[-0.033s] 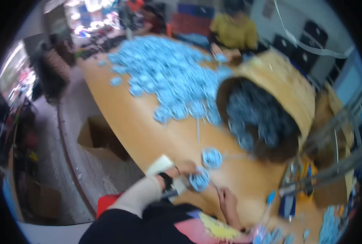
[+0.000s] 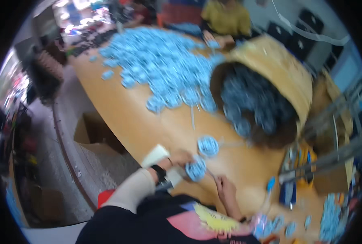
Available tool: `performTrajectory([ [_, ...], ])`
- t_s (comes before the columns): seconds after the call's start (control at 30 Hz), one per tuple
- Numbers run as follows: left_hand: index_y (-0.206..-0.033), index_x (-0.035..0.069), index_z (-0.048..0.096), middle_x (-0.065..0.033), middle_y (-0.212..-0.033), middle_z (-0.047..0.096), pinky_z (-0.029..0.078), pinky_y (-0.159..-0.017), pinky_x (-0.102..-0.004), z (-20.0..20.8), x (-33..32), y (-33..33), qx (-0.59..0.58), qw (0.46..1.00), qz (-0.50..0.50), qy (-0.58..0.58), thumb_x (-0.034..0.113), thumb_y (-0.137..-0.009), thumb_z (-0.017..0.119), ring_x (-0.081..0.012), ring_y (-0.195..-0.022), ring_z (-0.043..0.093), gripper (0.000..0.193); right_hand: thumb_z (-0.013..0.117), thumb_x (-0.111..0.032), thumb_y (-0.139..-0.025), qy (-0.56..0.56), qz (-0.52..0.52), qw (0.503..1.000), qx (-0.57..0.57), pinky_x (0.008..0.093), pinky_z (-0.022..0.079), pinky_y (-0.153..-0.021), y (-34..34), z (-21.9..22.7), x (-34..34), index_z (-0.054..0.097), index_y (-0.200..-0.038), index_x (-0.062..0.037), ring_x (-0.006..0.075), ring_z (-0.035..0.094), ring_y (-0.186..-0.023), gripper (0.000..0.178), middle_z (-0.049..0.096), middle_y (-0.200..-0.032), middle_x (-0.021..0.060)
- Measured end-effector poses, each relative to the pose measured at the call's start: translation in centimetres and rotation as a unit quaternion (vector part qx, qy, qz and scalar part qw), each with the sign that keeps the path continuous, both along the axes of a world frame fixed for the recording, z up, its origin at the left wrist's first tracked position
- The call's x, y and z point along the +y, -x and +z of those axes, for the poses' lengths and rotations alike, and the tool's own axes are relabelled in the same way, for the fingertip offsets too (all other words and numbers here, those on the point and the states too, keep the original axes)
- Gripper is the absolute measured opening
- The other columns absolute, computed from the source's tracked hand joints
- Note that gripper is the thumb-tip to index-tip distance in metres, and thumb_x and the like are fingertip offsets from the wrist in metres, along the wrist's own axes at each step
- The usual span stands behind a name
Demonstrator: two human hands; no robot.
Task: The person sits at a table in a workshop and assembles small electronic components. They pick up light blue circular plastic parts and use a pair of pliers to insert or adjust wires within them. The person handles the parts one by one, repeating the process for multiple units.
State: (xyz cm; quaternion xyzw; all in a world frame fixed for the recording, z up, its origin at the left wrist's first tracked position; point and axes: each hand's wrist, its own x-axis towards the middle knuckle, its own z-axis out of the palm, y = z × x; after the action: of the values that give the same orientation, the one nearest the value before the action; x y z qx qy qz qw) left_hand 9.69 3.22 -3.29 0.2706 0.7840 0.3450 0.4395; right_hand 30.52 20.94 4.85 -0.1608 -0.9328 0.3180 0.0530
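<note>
My left hand (image 2: 181, 157) is closed on the edge of a round light-blue openwork disc (image 2: 196, 168) with a thin stick. My right hand (image 2: 227, 189) pinches the stick's end, to the right and nearer me. Just beyond lies another blue disc (image 2: 208, 146) on the table, its grey stick (image 2: 234, 144) pointing right. A large pile of similar blue discs (image 2: 160, 65) covers the far part of the wooden table (image 2: 148, 126). Blur hides the discs' finer detail and the exact finger contact.
A big brown carton (image 2: 278, 61) lies tipped on the right, full of discs. Across the table, a person in a yellow top (image 2: 225, 18) handles a disc. An open box (image 2: 95, 132) stands on the floor at left. Small blue pieces (image 2: 329, 219) lie at near right.
The whole view has shifted, so the table and things sit slightly higher and further left. Both hands keep their hold on the disc and its stick.
</note>
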Motion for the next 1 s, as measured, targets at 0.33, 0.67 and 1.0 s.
performTrajectory([
  [0.33, -0.104, 0.002, 0.054, -0.0054, -0.088, 0.06, 0.054, -0.067, -0.0285, 7.5, -1.5, -4.2, -0.289, 0.892, 0.25, -0.243, 0.019, -0.089, 0.052, -0.0135, -0.072, 0.06, 0.023, 0.058, -0.027, -0.083, 0.006, 0.035, 0.999, 0.028, 0.037, 0.042, -0.052, 0.8, 3.4, -0.5, 0.058, -0.085, -0.0093, 0.0281, 0.056, -0.056, 0.018, 0.058, -0.062, 0.0101],
  [0.67, -0.108, 0.001, 0.052, -0.0052, -0.091, 0.059, 0.053, -0.07, -0.0277, 9.5, -0.4, -2.5, -0.32, 0.895, 0.181, -0.252, 0.018, -0.088, 0.054, -0.0128, -0.078, 0.06, 0.026, 0.059, -0.023, -0.081, 0.026, -0.012, 0.998, 0.052, 0.0373, 0.042, -0.052, 1.0, 5.2, -2.5, 0.058, -0.081, -0.0076, 0.0288, 0.056, -0.057, 0.015, 0.057, -0.063, 0.0117],
  [1.0, -0.106, 0.002, 0.054, -0.0033, -0.089, 0.059, 0.051, -0.072, -0.0278, 9.1, 0.3, -1.7, -0.343, 0.896, 0.121, -0.254, 0.019, -0.089, 0.054, -0.0116, -0.078, 0.059, 0.025, 0.058, -0.026, -0.081, 0.008, -0.071, 0.997, 0.032, 0.0415, 0.043, -0.056, 0.3, 5.8, -3.8, 0.056, -0.082, -0.0088, 0.0325, 0.057, -0.064, 0.017, 0.059, -0.067, 0.0119],
])
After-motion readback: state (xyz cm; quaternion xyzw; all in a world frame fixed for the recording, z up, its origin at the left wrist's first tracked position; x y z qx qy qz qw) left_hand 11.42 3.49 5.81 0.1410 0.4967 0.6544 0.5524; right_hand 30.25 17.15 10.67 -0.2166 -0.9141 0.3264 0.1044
